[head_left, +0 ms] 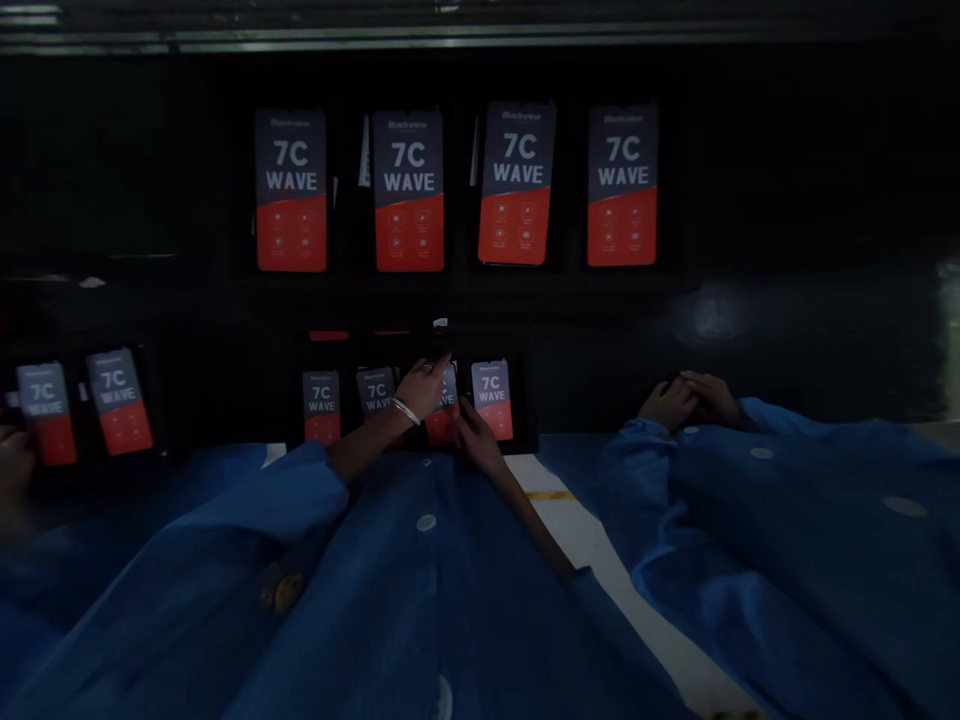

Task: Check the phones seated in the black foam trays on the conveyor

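Note:
Over a black tray in front of me, my left hand, with a light bracelet at the wrist, reaches across a phone. This phone has a grey and red printed front like its neighbours. My left fingers are closed together near its top edge; anything between them is too dark to make out. Along the phone's lower right side, my right hand grips its edge. Beside it lie a phone on the right, a phone partly behind my left hand, and a phone farther left.
A second black tray with several similar phones lies beyond mine. To the left, another person's hand is beside two phones. A co-worker's folded hands rest at the table edge on the right.

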The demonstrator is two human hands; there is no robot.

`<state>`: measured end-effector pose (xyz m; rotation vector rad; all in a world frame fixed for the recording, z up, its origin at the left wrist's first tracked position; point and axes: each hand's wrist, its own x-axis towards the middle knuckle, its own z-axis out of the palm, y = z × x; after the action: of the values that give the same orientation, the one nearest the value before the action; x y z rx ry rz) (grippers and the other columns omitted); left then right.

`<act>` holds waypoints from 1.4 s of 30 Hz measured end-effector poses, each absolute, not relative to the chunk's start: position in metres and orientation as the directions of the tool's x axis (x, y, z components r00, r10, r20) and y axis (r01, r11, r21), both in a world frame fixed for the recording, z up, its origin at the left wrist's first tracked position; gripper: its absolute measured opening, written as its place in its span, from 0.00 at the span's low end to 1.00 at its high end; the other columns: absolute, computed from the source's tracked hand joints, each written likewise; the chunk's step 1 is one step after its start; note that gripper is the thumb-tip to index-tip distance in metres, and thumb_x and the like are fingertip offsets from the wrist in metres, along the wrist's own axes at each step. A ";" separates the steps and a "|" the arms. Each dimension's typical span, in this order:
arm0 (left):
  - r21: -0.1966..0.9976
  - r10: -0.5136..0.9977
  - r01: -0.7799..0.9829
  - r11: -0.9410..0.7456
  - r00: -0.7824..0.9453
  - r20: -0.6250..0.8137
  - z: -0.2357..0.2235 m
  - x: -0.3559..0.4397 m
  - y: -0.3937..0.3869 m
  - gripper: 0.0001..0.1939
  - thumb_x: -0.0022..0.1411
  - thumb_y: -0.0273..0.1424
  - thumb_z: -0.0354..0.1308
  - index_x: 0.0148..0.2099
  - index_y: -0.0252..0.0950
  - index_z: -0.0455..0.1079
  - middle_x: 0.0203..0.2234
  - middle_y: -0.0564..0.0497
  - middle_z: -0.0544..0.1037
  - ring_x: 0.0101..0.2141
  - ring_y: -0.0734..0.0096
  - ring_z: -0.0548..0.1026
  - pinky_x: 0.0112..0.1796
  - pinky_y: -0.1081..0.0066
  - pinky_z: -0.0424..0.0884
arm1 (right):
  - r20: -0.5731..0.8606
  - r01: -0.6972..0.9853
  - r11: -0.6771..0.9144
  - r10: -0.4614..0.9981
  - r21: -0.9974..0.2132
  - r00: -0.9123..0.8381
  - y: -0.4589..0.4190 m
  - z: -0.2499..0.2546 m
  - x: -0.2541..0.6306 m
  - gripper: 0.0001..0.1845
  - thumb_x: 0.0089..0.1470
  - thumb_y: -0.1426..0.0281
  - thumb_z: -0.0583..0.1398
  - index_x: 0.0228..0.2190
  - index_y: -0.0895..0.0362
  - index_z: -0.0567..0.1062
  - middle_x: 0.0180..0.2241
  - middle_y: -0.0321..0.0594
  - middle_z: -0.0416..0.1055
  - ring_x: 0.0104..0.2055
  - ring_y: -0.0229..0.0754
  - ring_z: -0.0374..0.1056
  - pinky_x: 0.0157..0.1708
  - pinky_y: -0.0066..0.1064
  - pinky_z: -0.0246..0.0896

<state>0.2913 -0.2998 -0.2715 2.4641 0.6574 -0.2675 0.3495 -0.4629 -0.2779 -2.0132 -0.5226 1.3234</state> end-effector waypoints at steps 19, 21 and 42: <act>0.490 0.424 0.517 -0.702 0.856 -0.296 -0.274 0.287 -0.306 0.34 0.57 0.21 0.47 0.66 0.27 0.47 0.48 0.42 0.74 0.52 0.61 0.66 0.54 0.66 0.62 | -0.624 0.627 -0.705 0.663 -0.332 0.414 -0.434 -0.257 0.365 0.29 0.59 0.51 0.49 0.51 0.60 0.66 0.36 0.59 0.74 0.40 0.55 0.72 0.40 0.40 0.61; 0.498 0.427 0.514 -0.698 0.858 -0.286 -0.275 0.287 -0.306 0.34 0.56 0.21 0.47 0.66 0.28 0.48 0.48 0.43 0.74 0.52 0.62 0.66 0.54 0.66 0.61 | -0.624 0.628 -0.698 0.670 -0.345 0.402 -0.434 -0.256 0.368 0.28 0.59 0.52 0.50 0.51 0.60 0.67 0.37 0.59 0.74 0.40 0.54 0.72 0.40 0.40 0.61; 0.635 0.423 0.500 -0.589 0.860 -0.285 -0.282 0.287 -0.301 0.33 0.55 0.19 0.49 0.64 0.28 0.53 0.51 0.41 0.73 0.54 0.62 0.66 0.55 0.65 0.62 | -0.598 0.324 -0.728 0.683 -0.604 0.420 -0.446 -0.264 0.361 0.29 0.60 0.56 0.50 0.59 0.57 0.61 0.44 0.46 0.74 0.43 0.47 0.72 0.40 0.32 0.64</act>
<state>0.2870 -0.3015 -0.2824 2.2804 0.6646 -0.1325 0.3612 -0.4456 -0.2645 -2.2825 -0.8587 1.2331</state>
